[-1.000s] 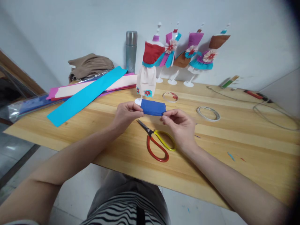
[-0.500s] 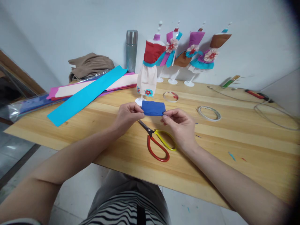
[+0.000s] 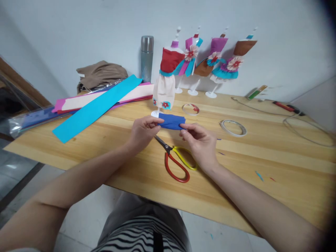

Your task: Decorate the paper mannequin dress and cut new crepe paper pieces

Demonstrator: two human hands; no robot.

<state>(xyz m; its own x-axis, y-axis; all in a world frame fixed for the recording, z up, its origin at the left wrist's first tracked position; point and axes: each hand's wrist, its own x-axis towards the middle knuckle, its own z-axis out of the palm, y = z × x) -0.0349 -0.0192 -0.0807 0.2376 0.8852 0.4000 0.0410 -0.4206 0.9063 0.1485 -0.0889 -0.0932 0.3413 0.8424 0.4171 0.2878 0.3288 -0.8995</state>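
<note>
Between my two hands a small piece of blue crepe paper (image 3: 171,121) is stretched out above the table. My left hand (image 3: 143,131) pinches its left end between thumb and fingers. At its lower right corner my right hand (image 3: 201,141) grips the edge in the same way. Just below lie scissors (image 3: 168,148) with one red and one yellow handle, partly behind my right hand. A small white dress form (image 3: 166,87) stands right behind the blue paper, dressed in a red top, a blue-green sash and a pale pink skirt with flowers.
Behind stand several more dressed forms (image 3: 215,63) and a steel flask (image 3: 147,57). Crepe paper strips (image 3: 97,108) and a brown cloth (image 3: 101,75) lie at left. Tape rolls (image 3: 233,128), a cable (image 3: 262,109), a red-black cutter (image 3: 285,106) and paper scraps (image 3: 259,175) are at right.
Both hands keep hold of the blue crepe paper. My fingers have shifted further over its edges, and its lower part now looks creased. The whole view has tilted slightly.
</note>
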